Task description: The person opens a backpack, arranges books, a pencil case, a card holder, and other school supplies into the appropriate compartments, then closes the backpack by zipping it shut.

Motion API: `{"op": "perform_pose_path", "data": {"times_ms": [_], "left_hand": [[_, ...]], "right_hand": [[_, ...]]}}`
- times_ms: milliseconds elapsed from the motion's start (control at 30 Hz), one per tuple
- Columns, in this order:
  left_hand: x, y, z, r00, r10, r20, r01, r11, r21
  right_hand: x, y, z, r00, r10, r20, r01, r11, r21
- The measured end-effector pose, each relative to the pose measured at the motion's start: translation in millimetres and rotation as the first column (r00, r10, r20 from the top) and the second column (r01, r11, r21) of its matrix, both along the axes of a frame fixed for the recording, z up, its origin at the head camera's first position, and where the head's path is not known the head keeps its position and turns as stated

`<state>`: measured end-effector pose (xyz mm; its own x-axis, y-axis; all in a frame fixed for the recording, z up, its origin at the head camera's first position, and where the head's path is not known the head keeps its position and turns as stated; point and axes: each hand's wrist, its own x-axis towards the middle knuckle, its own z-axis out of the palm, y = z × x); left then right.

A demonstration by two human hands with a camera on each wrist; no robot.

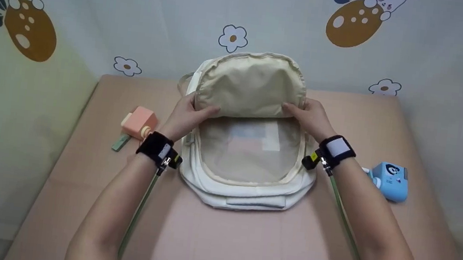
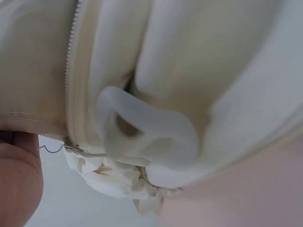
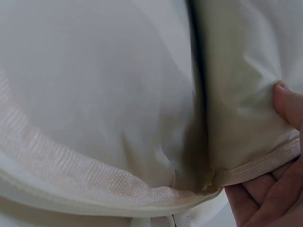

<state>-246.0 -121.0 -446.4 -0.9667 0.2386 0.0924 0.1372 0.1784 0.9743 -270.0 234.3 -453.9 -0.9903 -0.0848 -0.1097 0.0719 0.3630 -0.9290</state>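
Observation:
A cream-white backpack (image 1: 246,192) lies on the table, its front panel turned up so that the beige lining (image 1: 254,84) faces me. Below that flap is a see-through mesh window (image 1: 249,162) with pale shapes behind it, too blurred to name. My left hand (image 1: 187,114) grips the flap at its left edge, thumb over the lining. On the opposite edge my right hand (image 1: 311,117) pinches the flap, with the thumb (image 3: 286,104) on the lining and the fingers behind the taped border. In the left wrist view a zipper (image 2: 71,71) and a white plastic buckle (image 2: 156,125) show.
Left of the backpack sits a pink box-shaped object (image 1: 140,122) beside a small green piece (image 1: 121,142). A blue box-shaped object (image 1: 390,181) with a cartoon face stands to the right, partly behind my forearm. A patterned curtain (image 1: 183,20) hangs behind the table (image 1: 218,242).

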Motion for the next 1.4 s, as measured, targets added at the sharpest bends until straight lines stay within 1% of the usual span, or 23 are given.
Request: {"op": "perform_pose_path", "data": {"times_ms": [167,233,300,400,533,600,667,800,867,933,1000,1133,1200,1300,1400], "left_hand": [[-0.4,-4,-8.2,0.999,-0.029,-0.024,0.028,0.998,-0.053],[-0.8,-5,-9.8,0.999,-0.028,-0.036,0.024,0.995,-0.098],[-1.5,-5,-9.6,0.999,-0.011,-0.046,0.005,0.990,-0.138],[-4.6,-3,-8.4,0.998,0.036,-0.042,-0.043,0.983,-0.178],[-9.5,0,-6.7,0.993,0.115,-0.015,-0.116,0.974,-0.194],[-10.8,0,-6.3,0.990,0.142,0.001,-0.139,0.970,-0.197],[-12.4,1,-6.0,0.988,0.156,0.009,-0.151,0.968,-0.201],[-15.6,2,-5.7,0.986,0.169,0.001,-0.165,0.960,-0.227],[-17.0,2,-5.1,0.985,0.173,-0.001,-0.168,0.957,-0.237],[-17.4,3,-4.4,0.986,0.168,0.009,-0.161,0.961,-0.226],[-17.3,4,-3.9,0.988,0.154,0.020,-0.147,0.971,-0.188],[-15.7,6,-3.5,0.994,0.102,0.040,-0.099,0.991,-0.086],[-13.7,5,-2.6,0.996,0.078,0.040,-0.076,0.995,-0.067],[-9.4,2,-1.7,0.999,0.044,0.024,-0.042,0.996,-0.079],[-4.1,-6,-2.2,1.000,0.010,-0.013,-0.011,0.994,-0.109]], "right_hand": [[-1.5,0,-0.7,1.000,-0.004,0.009,0.004,1.000,0.000],[-2.3,-1,-0.6,1.000,-0.005,0.009,0.005,1.000,0.007],[-2.9,-1,-0.2,1.000,-0.008,0.009,0.007,1.000,0.014],[-3.3,-3,1.0,1.000,-0.017,0.010,0.016,1.000,0.026],[-3.7,-4,1.1,1.000,-0.012,0.013,0.011,0.999,0.031],[-3.8,-4,0.1,1.000,0.000,0.014,0.000,1.000,0.020],[-3.7,-3,-1.8,1.000,0.015,0.017,-0.015,1.000,0.004],[-3.6,0,-7.3,0.999,0.044,0.023,-0.044,0.999,-0.018],[-3.5,0,-9.1,0.999,0.044,0.021,-0.043,0.999,-0.022],[-3.8,0,-9.5,0.999,0.034,0.012,-0.034,0.999,-0.024],[-3.9,-2,-8.6,1.000,0.011,-0.004,-0.011,1.000,-0.022],[-4.0,-3,-6.0,0.999,-0.033,-0.030,0.032,0.999,-0.026],[-3.9,-3,-5.4,0.998,-0.047,-0.031,0.046,0.999,-0.021],[-4.3,-3,-5.7,0.998,-0.050,-0.028,0.050,0.999,-0.013],[-4.6,-4,-6.1,0.998,-0.051,-0.023,0.050,0.999,-0.013]]}}
